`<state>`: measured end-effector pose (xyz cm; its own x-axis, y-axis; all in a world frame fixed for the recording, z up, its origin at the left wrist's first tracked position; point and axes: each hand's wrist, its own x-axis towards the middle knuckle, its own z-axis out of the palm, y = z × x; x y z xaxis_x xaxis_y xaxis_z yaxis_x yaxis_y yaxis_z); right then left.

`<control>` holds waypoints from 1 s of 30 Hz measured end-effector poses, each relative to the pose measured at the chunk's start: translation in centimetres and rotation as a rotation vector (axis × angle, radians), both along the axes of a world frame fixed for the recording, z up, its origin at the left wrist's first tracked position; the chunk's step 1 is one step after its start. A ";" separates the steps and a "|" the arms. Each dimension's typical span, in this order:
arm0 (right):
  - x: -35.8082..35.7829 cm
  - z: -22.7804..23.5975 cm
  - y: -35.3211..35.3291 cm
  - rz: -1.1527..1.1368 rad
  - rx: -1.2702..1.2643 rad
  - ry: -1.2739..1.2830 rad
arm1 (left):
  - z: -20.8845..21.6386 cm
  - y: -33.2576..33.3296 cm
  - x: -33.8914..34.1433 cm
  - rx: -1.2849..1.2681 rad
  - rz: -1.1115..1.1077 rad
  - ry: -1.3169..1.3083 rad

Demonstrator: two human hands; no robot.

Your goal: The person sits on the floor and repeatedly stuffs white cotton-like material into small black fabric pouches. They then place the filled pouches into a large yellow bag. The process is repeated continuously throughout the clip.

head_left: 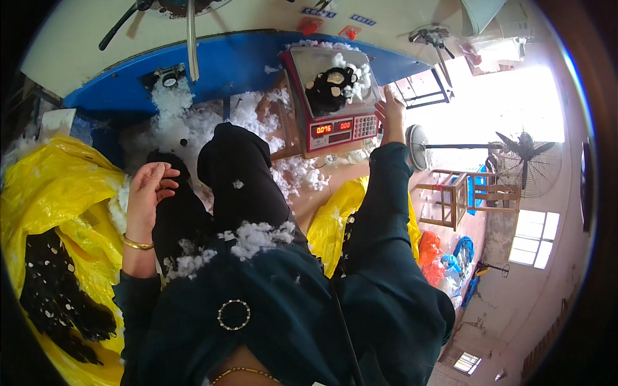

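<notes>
A black plush toy piece point(328, 90) with pale patches lies on the metal pan of a red digital scale point(310, 122). White stuffing point(362, 83) clings to its right side. My right hand point(391, 116) is just right of the scale, fingers apart and holding nothing, not touching the toy. My left hand point(149, 186) hangs above my left knee with its fingers loosely bent and nothing seen in them. Beyond it, a metal nozzle point(170, 81) sticks out from the blue machine panel, with a clump of white stuffing point(172, 100) beneath it. More fluff lies on my lap.
At left a yellow woven sack point(58, 167) holds black spotted plush pieces point(58, 283). Another yellow sack point(335, 209) lies beneath my right arm. Loose stuffing point(248, 112) covers the area below the panel. A wooden stool point(450, 199) and a standing fan point(524, 157) are off to the right.
</notes>
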<state>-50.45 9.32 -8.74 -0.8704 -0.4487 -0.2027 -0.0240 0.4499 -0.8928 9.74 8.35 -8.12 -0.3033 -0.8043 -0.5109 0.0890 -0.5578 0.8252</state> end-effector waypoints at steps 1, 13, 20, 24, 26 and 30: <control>1.0 0.4 -0.8 0.057 0.045 -0.026 | 0.3 0.4 -0.1 -0.044 -0.071 0.041; 24.4 -0.1 -8.0 1.239 -0.150 -0.100 | 3.5 1.1 -4.6 -0.935 -0.486 -0.786; 33.0 5.8 0.6 1.293 -0.115 -0.704 | 3.4 0.6 -1.0 -0.457 -0.421 -0.172; 32.5 4.6 0.4 1.607 0.039 -0.341 | 3.6 2.2 -1.3 -0.556 -0.266 0.061; 31.5 5.0 1.2 1.482 -0.171 -0.105 | 3.6 1.7 1.3 -0.599 -0.031 -0.111; 20.4 5.7 4.1 1.367 0.444 0.453 | -1.8 1.3 14.8 -0.818 0.799 -1.180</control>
<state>-30.09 13.38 -3.06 0.1312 -0.9188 -0.3723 -0.8648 0.0775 -0.4960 24.54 9.67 -9.95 0.5218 -0.7124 0.4693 -0.7315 -0.0906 0.6758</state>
